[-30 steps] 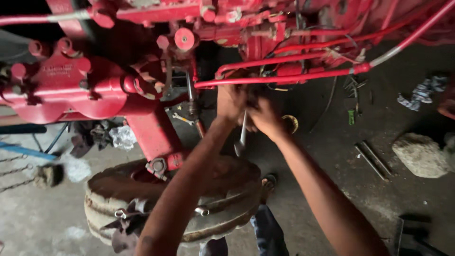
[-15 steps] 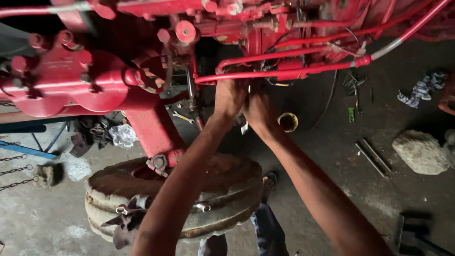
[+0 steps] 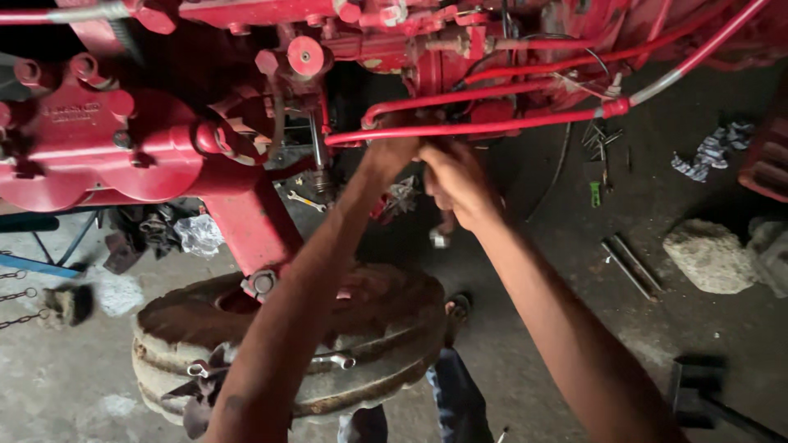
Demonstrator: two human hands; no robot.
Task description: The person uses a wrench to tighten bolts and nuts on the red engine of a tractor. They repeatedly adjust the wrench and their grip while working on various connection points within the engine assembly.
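Note:
A red tractor engine (image 3: 98,139) fills the top of the view, with a thin red pipe (image 3: 492,127) running across it. My left hand (image 3: 392,156) reaches up just under that pipe, and its fingers are hidden against the machine. Close beside it, my right hand (image 3: 455,184) is closed around a slim metal tool (image 3: 440,236) whose shiny end hangs below the fist. Both forearms rise from the bottom of the frame.
An old rusty tyre (image 3: 386,312) lies on the concrete floor below, with two spanners (image 3: 332,359) on it. My leg in jeans (image 3: 455,394) stands beside it. A stone (image 3: 710,254), metal bars (image 3: 628,267), loose tools (image 3: 599,148) and a rag (image 3: 710,152) lie to the right.
Both hands have moved up closer under the red pipe. The metal tool, held out between the hands a second ago, now hangs below my right fist.

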